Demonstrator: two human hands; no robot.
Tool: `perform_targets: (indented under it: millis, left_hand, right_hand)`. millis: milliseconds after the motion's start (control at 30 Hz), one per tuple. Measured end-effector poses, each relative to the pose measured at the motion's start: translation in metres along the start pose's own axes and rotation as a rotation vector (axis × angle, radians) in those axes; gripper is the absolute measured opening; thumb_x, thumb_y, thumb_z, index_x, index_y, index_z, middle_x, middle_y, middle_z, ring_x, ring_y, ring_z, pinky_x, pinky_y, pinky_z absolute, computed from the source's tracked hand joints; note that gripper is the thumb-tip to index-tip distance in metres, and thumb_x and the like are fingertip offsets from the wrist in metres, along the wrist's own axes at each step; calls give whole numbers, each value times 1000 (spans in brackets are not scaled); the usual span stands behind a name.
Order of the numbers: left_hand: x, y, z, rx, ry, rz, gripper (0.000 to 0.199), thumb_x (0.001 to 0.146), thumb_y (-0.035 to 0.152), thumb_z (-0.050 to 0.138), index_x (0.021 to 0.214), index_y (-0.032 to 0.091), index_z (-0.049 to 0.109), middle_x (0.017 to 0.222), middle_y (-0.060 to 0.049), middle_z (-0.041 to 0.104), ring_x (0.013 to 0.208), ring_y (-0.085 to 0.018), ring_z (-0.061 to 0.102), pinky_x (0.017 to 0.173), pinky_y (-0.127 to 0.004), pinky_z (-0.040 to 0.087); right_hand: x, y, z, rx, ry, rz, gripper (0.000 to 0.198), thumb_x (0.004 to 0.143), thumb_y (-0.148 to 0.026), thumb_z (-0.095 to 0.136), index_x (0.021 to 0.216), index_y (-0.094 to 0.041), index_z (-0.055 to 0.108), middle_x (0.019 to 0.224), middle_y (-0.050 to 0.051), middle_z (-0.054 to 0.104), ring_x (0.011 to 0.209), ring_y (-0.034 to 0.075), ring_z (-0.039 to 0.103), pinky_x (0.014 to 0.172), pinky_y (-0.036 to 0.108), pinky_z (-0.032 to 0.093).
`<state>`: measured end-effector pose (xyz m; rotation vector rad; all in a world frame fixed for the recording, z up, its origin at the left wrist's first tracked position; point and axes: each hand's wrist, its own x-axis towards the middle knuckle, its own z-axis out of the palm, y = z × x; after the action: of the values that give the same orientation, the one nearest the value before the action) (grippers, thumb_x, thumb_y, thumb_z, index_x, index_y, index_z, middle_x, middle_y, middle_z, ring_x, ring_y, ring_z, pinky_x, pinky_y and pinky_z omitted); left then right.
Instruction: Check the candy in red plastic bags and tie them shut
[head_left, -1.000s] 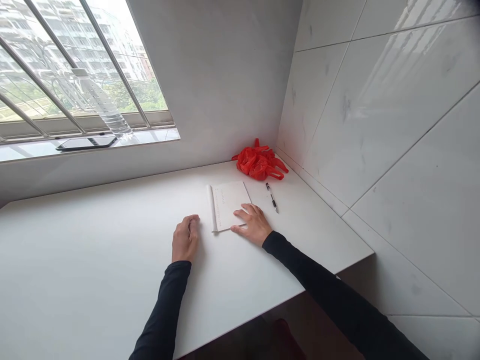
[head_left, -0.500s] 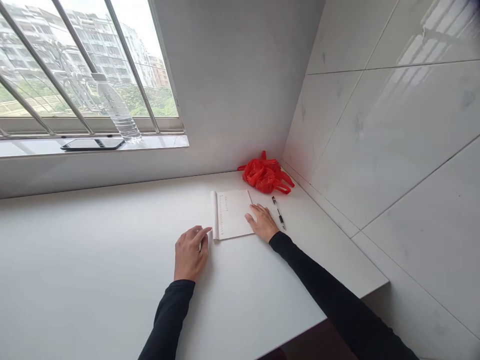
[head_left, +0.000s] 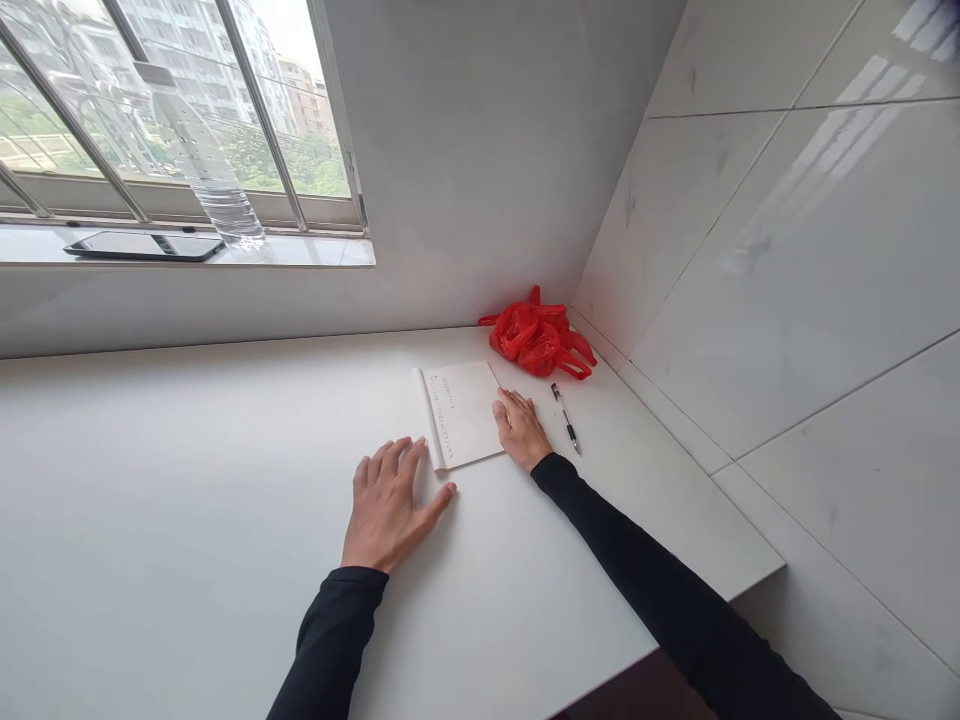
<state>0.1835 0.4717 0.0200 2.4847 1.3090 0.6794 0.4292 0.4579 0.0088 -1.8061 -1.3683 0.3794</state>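
Observation:
A white notepad (head_left: pixel 471 418) lies on the white tabletop, with a rolled or bound edge on its left and small columns of marks beside it. My left hand (head_left: pixel 388 507) is at the notepad's lower left corner, thumb and fingers spread, holding nothing. On the pad's right edge rests my right hand (head_left: pixel 521 430), its fingers stretched out and the thumb apart. Just right of that hand is a clear pen with a black grip and cap (head_left: pixel 566 418), lying on the table.
A crumpled red plastic bag (head_left: pixel 538 335) sits in the back corner by the tiled wall (head_left: pixel 817 300). On the window sill (head_left: pixel 330 252) are a clear water bottle (head_left: pixel 217 185) and a flat dark-edged tablet or phone (head_left: pixel 142 246). The table's front edge runs beneath my right arm.
My left hand has opened from a loosely curled pose, its thumb now stretched out to the right. My right hand stays at the notepad's right edge. The view has shifted slightly.

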Motion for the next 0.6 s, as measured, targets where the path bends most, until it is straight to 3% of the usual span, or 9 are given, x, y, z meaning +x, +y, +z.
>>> perform_targets:
  millis: [100,200,300,400,500,600]
  left_hand:
    - [1,-1,3,-32,-9,28,62,91,60,53,140,23,58,149,-17,51,146,-38,35,121,-63,18]
    - [4,-1,4,-97,17,39,53,96,55,47,135,23,63,145,-17,55,145,-38,37,121,-63,19]
    - [6,2,1,-212,47,41,53,98,55,45,139,25,59,141,-12,60,140,-35,42,117,-59,30]
    - [7,7,-3,-353,67,39,51,101,52,42,144,28,54,139,-9,62,135,-31,47,113,-53,40]
    - [8,12,-2,-507,109,21,51,97,49,53,145,30,53,135,-8,64,132,-29,52,115,-53,40]
    - [10,19,2,-714,171,4,66,88,46,70,149,35,45,138,-7,60,128,-26,58,112,-49,47]
  right_hand:
    - [-1,-2,-8,142,-3,-12,57,101,-44,40,146,-11,52,154,17,49,149,28,35,127,53,8]
    - [-1,-3,-20,351,-18,-18,59,98,-47,46,147,-15,51,155,14,49,146,25,42,126,46,22]
    - [0,-5,-30,587,2,11,62,97,-48,42,151,-18,45,157,10,46,144,22,45,120,42,36]
    - [0,-9,-34,781,27,71,61,96,-46,37,149,-18,46,155,8,50,143,22,47,118,43,40]
    - [-2,-13,-35,922,25,132,54,92,-40,41,141,-21,55,151,3,54,142,20,47,117,41,41]
    - [-4,-17,-38,1124,-18,207,45,86,-32,47,127,-21,63,144,0,60,138,21,51,116,40,42]
